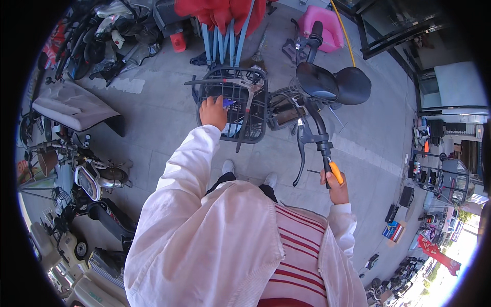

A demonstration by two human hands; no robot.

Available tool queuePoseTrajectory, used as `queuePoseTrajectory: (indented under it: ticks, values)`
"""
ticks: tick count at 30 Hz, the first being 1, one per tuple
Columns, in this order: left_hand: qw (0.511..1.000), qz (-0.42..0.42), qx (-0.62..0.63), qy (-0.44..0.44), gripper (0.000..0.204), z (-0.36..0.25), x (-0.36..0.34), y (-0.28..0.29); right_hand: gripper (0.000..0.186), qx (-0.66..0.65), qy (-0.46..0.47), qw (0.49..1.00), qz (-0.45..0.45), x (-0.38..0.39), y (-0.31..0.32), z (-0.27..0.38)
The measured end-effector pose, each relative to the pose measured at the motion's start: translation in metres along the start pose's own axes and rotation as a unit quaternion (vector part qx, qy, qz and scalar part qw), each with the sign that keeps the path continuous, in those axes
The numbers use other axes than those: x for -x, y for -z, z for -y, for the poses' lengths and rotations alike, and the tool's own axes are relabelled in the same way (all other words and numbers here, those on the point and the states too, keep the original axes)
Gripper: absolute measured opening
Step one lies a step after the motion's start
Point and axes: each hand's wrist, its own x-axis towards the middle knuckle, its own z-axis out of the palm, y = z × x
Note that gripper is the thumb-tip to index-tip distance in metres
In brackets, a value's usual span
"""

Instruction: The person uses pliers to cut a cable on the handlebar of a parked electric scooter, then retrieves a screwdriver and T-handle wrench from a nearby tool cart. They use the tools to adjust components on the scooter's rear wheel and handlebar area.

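Note:
My left hand [213, 113] is over the left side of a black wire basket [262, 120] on the front of a bicycle-like vehicle. Its fingers are apart and bent over the basket, beside a small purple-blue thing [228, 103]. Across the basket lies a worn, branched metal bar [248, 105]. My right hand [337, 190] is closed on a yellow-handled tool [335, 172] at the end of the handlebar grip [326, 151]; the tool's kind is not clear. A thin dark rod [313, 171] sticks out left of that hand. A black brake lever [300, 153] hangs beside the grip.
Two dark round mirror-like parts [317, 82] rise above the handlebar. Beyond are a pink chair [322, 25] and red cloth over blue-grey poles [225, 13]. Parked scooters [110, 217] line the left; a colourful box [393, 231] lies on the floor at right.

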Motion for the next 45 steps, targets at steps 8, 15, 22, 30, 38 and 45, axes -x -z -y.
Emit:
queuePoseTrajectory:
  ticks: [8,15,22,30,38,45]
  values:
    - [0.994,0.111,-0.015,-0.018,0.02,0.03,-0.022,-0.028,0.03,-0.014,-0.022,0.998,-0.051,0.003,-0.01,0.012]
    - [0.853,0.269,0.384,-0.23,0.024,-0.097,0.06,0.1,0.039,-0.082,-0.084,0.98,-0.164,0.01,-0.029,0.026]
    - [0.876,0.253,0.322,-0.254,0.03,-0.145,0.09,0.113,0.041,-0.087,-0.103,0.975,-0.179,0.009,-0.033,0.025]
    - [0.896,0.213,0.268,-0.283,0.03,-0.158,0.085,0.108,0.044,-0.08,-0.1,0.976,-0.174,0.008,-0.032,0.017]
    - [0.896,0.192,0.283,-0.284,0.034,-0.159,0.09,0.109,0.041,-0.102,-0.105,0.974,-0.173,0.009,-0.033,0.022]
    - [0.897,0.196,0.279,-0.282,0.033,-0.16,0.092,0.109,0.046,-0.093,-0.102,0.977,-0.165,0.009,-0.031,0.018]
